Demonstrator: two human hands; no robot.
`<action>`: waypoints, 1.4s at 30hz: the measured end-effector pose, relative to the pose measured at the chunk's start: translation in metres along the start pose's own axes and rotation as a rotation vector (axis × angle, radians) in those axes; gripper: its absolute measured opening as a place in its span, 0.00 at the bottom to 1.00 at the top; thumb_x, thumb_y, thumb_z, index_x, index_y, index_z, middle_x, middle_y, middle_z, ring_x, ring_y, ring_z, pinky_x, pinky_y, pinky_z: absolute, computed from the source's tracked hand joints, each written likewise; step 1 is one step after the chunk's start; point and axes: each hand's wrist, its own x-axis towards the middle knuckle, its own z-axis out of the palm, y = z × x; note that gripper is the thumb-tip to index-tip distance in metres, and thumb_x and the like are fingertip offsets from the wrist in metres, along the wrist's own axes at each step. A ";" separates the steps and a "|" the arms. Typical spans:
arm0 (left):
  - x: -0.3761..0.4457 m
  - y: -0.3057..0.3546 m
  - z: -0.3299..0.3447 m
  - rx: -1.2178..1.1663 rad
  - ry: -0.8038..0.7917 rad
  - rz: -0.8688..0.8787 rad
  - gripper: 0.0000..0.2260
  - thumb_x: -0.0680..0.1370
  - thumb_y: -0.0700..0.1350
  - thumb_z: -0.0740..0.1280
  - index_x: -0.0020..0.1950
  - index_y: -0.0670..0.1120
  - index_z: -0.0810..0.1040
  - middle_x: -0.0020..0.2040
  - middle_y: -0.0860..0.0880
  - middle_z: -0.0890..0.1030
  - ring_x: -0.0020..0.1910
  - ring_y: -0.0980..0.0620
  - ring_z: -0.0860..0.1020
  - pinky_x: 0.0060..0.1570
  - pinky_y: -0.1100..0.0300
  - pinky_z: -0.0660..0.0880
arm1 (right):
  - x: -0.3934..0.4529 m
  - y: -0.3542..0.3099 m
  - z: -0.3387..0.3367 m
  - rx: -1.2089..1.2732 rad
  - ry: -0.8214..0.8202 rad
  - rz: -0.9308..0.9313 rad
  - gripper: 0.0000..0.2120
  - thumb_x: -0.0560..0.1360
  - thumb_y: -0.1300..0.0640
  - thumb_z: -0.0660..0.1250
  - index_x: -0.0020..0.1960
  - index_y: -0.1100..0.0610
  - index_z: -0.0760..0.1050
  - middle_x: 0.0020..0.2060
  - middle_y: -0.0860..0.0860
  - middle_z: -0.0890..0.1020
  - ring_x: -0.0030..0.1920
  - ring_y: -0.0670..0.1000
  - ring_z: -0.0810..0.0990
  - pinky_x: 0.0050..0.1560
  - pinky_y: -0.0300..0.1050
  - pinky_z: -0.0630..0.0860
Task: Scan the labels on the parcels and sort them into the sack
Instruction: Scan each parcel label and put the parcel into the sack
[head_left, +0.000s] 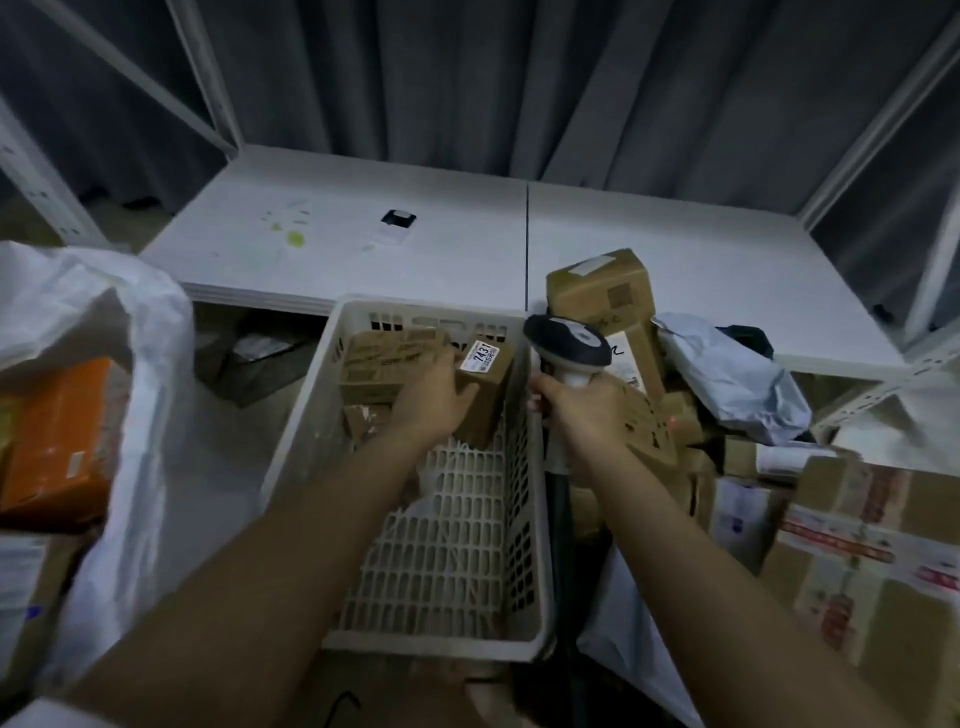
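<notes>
Nearest, two bare forearms reach forward from the bottom of the view over a white slotted plastic basket that stands on the floor. Its near half shows bare lattice; the parcels lie at its far end.

The left hand is inside the basket, fingers curled round the side of a small brown cardboard parcel that stands tilted against the basket's right wall. A white label on its upper face reads 7431 and faces up. Just left of it, touching the hand, lies a flatter printed cardboard box, with another torn brown piece below it.

The right hand is just outside the basket's right rim, wrapped round the pale handle of a handheld barcode scanner. The scanner's dark round head sits above the fist, near the labelled parcel, and its dark cable hangs down beside the basket.

To the near left, a white woven sack stands open with an orange box showing inside it. To the right, a heap of cardboard parcels and a grey plastic mailer bag is piled up, with one brown box topmost at the far side.

Further back lies a white table with a small dark object on it, and grey curtains hang behind.
</notes>
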 end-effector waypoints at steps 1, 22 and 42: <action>0.011 -0.002 0.014 -0.017 -0.015 -0.030 0.21 0.76 0.48 0.69 0.67 0.46 0.69 0.63 0.46 0.75 0.63 0.45 0.74 0.60 0.48 0.73 | 0.011 0.004 0.003 -0.021 0.011 -0.012 0.04 0.74 0.61 0.71 0.48 0.61 0.79 0.35 0.53 0.83 0.31 0.44 0.82 0.32 0.35 0.76; 0.035 -0.016 0.014 -0.190 0.087 -0.220 0.37 0.60 0.63 0.70 0.65 0.46 0.71 0.61 0.45 0.75 0.61 0.43 0.73 0.58 0.48 0.74 | 0.026 0.027 0.011 0.069 -0.022 0.116 0.12 0.75 0.60 0.71 0.56 0.64 0.78 0.37 0.53 0.83 0.34 0.47 0.81 0.41 0.43 0.79; -0.242 0.009 -0.254 0.531 0.408 0.740 0.37 0.66 0.37 0.76 0.69 0.47 0.60 0.70 0.46 0.58 0.71 0.44 0.58 0.49 0.46 0.80 | -0.238 -0.154 0.062 0.403 -0.479 -0.032 0.35 0.62 0.38 0.79 0.61 0.57 0.78 0.52 0.59 0.85 0.50 0.61 0.85 0.54 0.61 0.80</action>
